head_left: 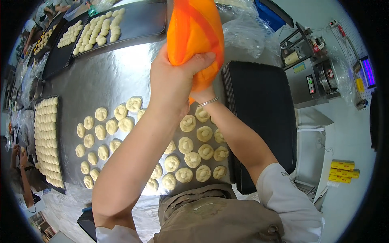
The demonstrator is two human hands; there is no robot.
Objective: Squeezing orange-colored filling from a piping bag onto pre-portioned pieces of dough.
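A bulging orange piping bag (pixel 198 34) is held up over the metal table. My left hand (pixel 172 79) is closed around its lower part, with the thumb pressed across the front. Just below, my right hand (pixel 202 95), with a bangle at the wrist, grips near the bag's narrow end; most of its fingers are hidden behind the bag. Rows of round pale dough pieces (pixel 185 145) with dented, swirled tops lie on the table beneath my arms. More of these dough rounds (pixel 100 131) spread to the left, some covered by my left forearm.
Stacked black baking trays (pixel 259 117) stand at the right edge of the table. Another tray of dough (pixel 46 137) sits at the left, and a large dark tray (pixel 142 24) with dough balls at the back. Clear plastic sheeting (pixel 249 34) is bunched behind. Other people work at far left.
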